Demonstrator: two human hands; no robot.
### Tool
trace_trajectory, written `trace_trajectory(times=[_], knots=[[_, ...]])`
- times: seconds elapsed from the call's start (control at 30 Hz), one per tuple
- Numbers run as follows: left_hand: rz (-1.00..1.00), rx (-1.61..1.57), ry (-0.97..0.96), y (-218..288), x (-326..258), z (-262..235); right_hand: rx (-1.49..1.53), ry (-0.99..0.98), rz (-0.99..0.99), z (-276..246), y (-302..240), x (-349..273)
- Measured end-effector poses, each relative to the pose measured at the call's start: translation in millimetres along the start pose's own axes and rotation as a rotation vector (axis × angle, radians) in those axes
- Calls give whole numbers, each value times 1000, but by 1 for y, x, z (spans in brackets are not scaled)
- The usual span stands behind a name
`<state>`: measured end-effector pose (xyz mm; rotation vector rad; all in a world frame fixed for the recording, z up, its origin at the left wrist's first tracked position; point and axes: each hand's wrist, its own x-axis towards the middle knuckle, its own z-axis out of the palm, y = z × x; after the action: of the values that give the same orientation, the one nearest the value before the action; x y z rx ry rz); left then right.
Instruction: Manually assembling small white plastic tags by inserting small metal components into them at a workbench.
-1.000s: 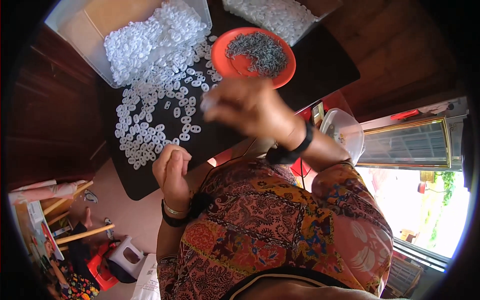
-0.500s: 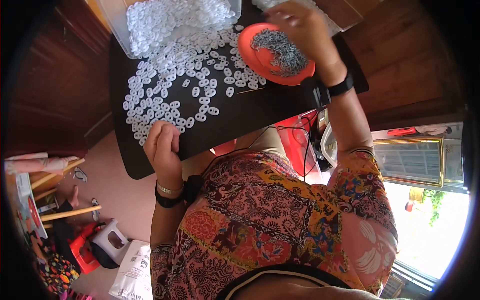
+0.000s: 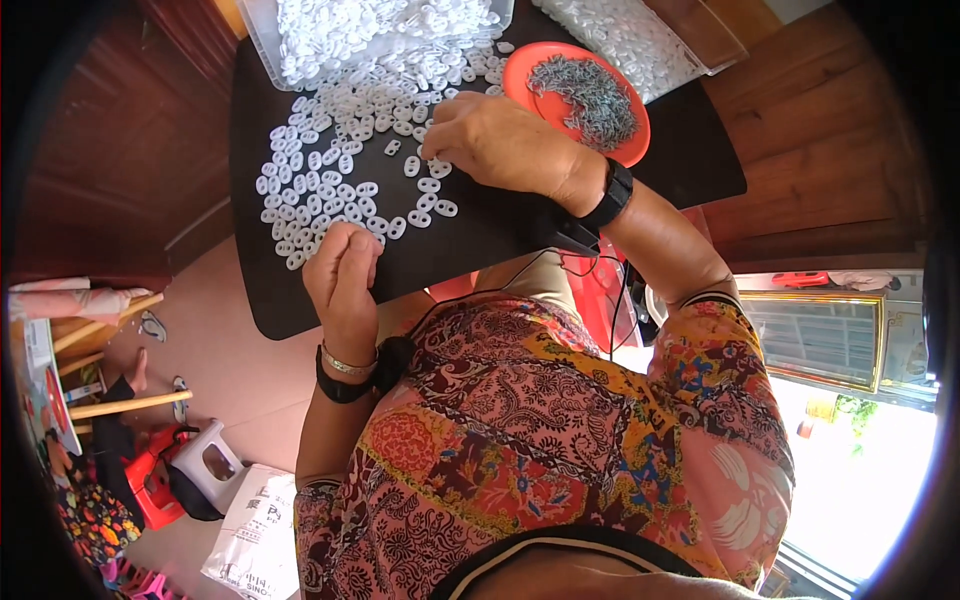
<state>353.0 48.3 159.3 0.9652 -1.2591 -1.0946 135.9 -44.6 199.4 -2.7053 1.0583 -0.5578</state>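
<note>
Many white two-holed pieces lie on the black counter. The right hand has moved from the far edge of the red plate to these, apparently shifting handling there; its grip cannot be determined. The left hand shows a closed grip, contents hidden.

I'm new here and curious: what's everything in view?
Tabletop: one, black, centre
Two-hole ovals: many, white, tabletop and tub
Tub: one, clear, tabletop's far left
Container: one, clear, beyond plate
Plate: one, red, tabletop's right
Screw-like pieces: many, grey, on plate
Stool: one, grey, left floor
Sack: one, white, lower left
Gold-framed panel: one, grey, right
Patterned shirt: one, multicoloured, lower centre
Wristbands: two, black, on wrists
Left hand: one, bare, tabletop's near edge
Right hand: one, bare, over ovals
</note>
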Motion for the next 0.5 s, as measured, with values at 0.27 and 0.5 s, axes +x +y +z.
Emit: trace_trajectory(times=[0.27,0.5], knots=[[10,3,-3,1,-1,0,-143,-109,-108,-2,4,15],[10,8,-18,0,-2,-1,-203,-187,-98,-4,7,18]])
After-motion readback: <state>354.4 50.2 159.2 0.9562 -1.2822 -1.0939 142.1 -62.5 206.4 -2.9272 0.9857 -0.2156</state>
